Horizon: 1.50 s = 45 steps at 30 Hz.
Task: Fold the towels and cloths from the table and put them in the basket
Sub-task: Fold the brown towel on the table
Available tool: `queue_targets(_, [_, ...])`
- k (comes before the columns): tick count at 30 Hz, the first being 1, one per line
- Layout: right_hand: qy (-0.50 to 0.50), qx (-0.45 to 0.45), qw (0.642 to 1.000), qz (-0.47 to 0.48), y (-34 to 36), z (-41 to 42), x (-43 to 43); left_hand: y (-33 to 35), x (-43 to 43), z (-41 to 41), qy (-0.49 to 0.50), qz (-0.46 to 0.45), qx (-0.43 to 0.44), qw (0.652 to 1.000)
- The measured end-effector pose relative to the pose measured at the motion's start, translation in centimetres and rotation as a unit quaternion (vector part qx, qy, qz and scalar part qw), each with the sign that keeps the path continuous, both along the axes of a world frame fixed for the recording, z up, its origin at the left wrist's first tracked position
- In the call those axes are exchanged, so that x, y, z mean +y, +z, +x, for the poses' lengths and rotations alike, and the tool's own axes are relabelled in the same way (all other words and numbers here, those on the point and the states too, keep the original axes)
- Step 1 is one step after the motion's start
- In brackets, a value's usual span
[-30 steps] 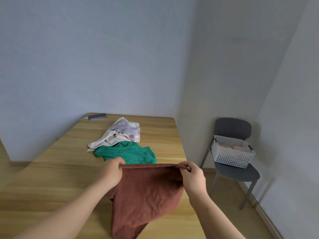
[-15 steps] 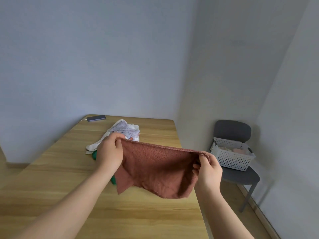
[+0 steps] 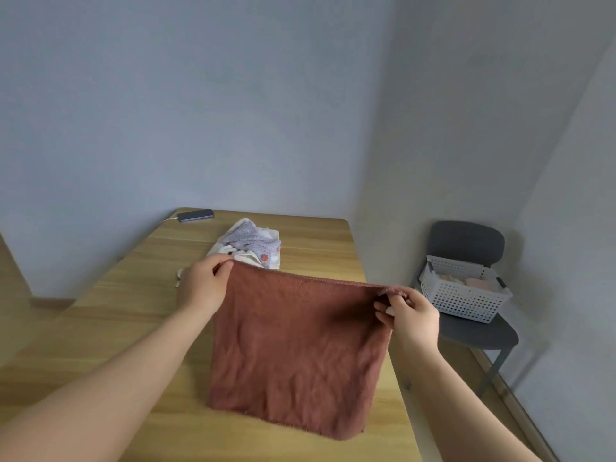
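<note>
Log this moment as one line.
step: fold; left hand: grips towel corner; right hand: grips other corner; towel: spread over table; basket: on chair

A dark phone [image 3: 195,215] is lying flat at the far left corner of the table [image 3: 316,235], near the wall [image 3: 200,111]. A thin cable [image 3: 169,220] is running from its left end towards the table's edge. A dark grey chair [image 3: 466,240] is standing on the wooden floor [image 3: 13,321] to the right, well apart from the table, its back towards the room's corner.
</note>
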State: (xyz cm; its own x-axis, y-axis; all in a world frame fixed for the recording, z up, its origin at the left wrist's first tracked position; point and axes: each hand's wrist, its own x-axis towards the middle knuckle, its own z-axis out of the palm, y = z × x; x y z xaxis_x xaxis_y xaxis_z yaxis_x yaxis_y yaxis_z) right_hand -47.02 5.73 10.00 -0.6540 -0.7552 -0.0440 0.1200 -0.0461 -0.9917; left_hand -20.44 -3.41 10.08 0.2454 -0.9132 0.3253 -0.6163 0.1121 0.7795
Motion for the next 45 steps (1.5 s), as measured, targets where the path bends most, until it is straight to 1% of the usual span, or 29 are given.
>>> queue_targets(2, [0.001, -0.019, 0.999, -0.041, 1.1, 0.0, -0.6, 1.5, -0.6, -0.1, 0.000, -0.039, 0.034, 0.999])
queue_targets(5, [0.009, -0.041, 0.994, -0.097, 2.5, 0.2, -0.2, 2.8, -0.6, 0.3, -0.037, -0.092, 0.093, 0.991])
queue_targets(7, [0.021, -0.036, 0.994, -0.104, 2.7, 0.3, 0.8, 2.6, 0.1, 0.6, -0.064, -0.106, 0.105, 0.987])
queue_targets(9, [0.022, -0.015, 0.996, -0.080, 1.8, 0.1, 2.0, 1.6, 1.6, 0.9, -0.097, -0.096, 0.088, 0.987])
queue_targets(11, [0.015, 0.017, 0.999, -0.042, 0.0, -0.3, 3.5, -0.3, 3.3, 1.4, -0.130, -0.060, 0.051, 0.988])
queue_targets(14, [0.017, 0.054, 0.997, 0.057, -4.2, -1.3, 5.5, -3.7, 6.2, 2.3, -0.185, 0.024, -0.052, 0.981])
queue_targets(17, [0.042, 0.096, 0.979, 0.175, -8.4, -1.8, 7.6, -7.2, 8.5, 3.1, -0.221, 0.116, -0.136, 0.959])
queue_targets(20, [0.076, 0.118, 0.957, 0.256, -11.4, -2.2, 9.7, -10.7, 9.9, 3.5, -0.260, 0.198, -0.181, 0.928])
queue_targets(23, [0.097, 0.116, 0.941, 0.304, -12.6, -2.1, 11.4, -12.6, 11.2, 3.5, -0.278, 0.253, -0.209, 0.903])
queue_targets(26, [0.097, 0.108, 0.932, 0.331, -12.3, -1.8, 12.5, -12.8, 11.9, 3.1, -0.303, 0.285, -0.239, 0.877])
queue_targets(28, [0.099, 0.111, 0.930, 0.337, -11.7, -1.6, 13.0, -12.6, 12.0, 3.0, -0.296, 0.299, -0.255, 0.871])
queue_targets(35, [0.071, 0.110, 0.935, 0.329, -11.8, -3.1, 12.4, -11.0, 10.3, 2.5, -0.251, 0.271, -0.218, 0.903])
queue_targets(40, [0.070, 0.168, 0.935, 0.303, -12.3, -3.8, 10.4, -10.3, 8.5, 1.3, -0.218, 0.253, -0.173, 0.927])
queue_targets(45, [0.030, 0.217, 0.931, 0.291, -12.9, -4.4, 7.3, -10.7, 5.9, 0.5, -0.164, 0.227, -0.145, 0.949])
